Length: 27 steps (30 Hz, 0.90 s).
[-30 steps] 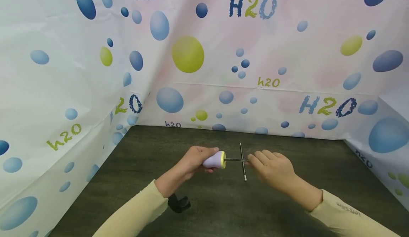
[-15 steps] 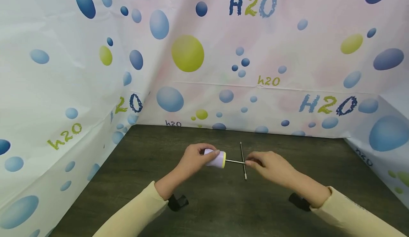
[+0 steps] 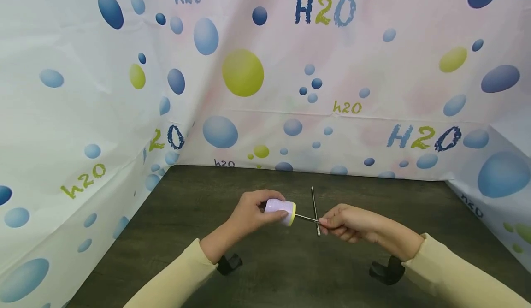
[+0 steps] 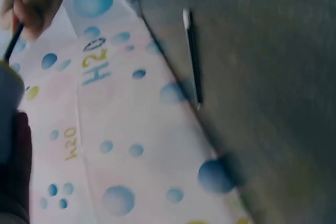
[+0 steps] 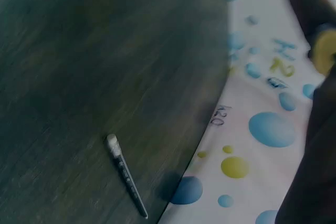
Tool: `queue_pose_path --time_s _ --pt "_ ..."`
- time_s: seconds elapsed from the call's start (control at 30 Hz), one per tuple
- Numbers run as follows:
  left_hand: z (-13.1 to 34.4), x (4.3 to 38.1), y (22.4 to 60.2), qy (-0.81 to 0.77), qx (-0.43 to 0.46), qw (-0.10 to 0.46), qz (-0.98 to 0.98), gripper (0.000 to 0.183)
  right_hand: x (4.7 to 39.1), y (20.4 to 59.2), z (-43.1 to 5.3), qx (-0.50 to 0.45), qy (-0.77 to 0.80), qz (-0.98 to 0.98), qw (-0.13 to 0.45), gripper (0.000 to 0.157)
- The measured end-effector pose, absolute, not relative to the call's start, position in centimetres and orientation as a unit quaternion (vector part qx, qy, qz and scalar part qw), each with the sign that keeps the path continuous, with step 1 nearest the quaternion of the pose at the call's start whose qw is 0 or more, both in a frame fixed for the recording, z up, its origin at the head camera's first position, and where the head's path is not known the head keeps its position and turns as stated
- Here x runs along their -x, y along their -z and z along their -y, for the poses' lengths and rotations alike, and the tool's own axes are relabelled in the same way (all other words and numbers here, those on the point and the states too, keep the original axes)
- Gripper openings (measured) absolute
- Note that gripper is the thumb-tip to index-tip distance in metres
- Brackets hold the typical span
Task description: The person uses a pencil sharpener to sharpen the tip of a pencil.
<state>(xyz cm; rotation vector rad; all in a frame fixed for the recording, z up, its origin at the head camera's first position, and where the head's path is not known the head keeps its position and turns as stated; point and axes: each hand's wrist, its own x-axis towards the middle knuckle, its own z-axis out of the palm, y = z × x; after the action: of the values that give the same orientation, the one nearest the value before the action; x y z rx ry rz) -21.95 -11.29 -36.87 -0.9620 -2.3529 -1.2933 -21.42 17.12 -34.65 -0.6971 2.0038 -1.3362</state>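
Observation:
My left hand point(image 3: 253, 216) grips a lilac pencil sharpener point(image 3: 275, 206) with a yellow rim, thumb along its near side. From the yellow end a thin dark pencil point(image 3: 306, 217) sticks out to the right, its tip hidden inside. The fingertips of my right hand point(image 3: 346, 223) pinch the pencil's other end. Both are held above the table. Left wrist view: the sharpener point(image 4: 9, 95) shows in part at the left edge, with the blurred right hand point(image 4: 38, 4) above. The sharpener's yellow face point(image 5: 323, 53) appears at the right edge of the right wrist view.
A second dark pencil point(image 3: 314, 201) with a white eraser end lies on the dark wooden table point(image 3: 199, 183), behind and below the held one. White sheets point(image 3: 373, 68) printed with bubbles stand at the back and sides. Black straps point(image 3: 387, 271) hang under both wrists.
My right hand has turned over at the pencil, its fingers re-placed and now lower. The pencil slants down to the right. The sharpener has tilted slightly, still in my left hand.

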Motion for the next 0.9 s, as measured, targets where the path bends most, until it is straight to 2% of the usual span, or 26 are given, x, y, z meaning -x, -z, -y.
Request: queue_pose_path --time_s 0.07,0.17,0.3,0.4,0.9 --pt "11.64 21.92 36.88 0.406 0.399 0.197 0.799 0.026 21.69 34.49 -17.55 0.222 0.539 -0.696 0.419 0.033" --pt "11.89 22.05 36.79 0.393 0.431 0.204 0.786 0.027 21.8 34.51 -17.94 0.229 0.546 -0.653 0.473 0.033" --pt "11.97 22.1 36.66 0.417 0.404 0.154 0.799 0.024 21.76 34.6 -18.03 0.228 0.544 -0.653 0.475 0.032" --pt "11.98 22.15 36.59 0.426 0.387 0.137 0.806 0.023 21.81 34.56 -17.98 0.225 0.54 -0.661 0.47 0.032" --pt "12.37 22.55 36.3 0.415 0.387 0.145 0.811 0.025 22.35 34.03 -17.93 0.225 0.537 -0.663 0.471 0.033"
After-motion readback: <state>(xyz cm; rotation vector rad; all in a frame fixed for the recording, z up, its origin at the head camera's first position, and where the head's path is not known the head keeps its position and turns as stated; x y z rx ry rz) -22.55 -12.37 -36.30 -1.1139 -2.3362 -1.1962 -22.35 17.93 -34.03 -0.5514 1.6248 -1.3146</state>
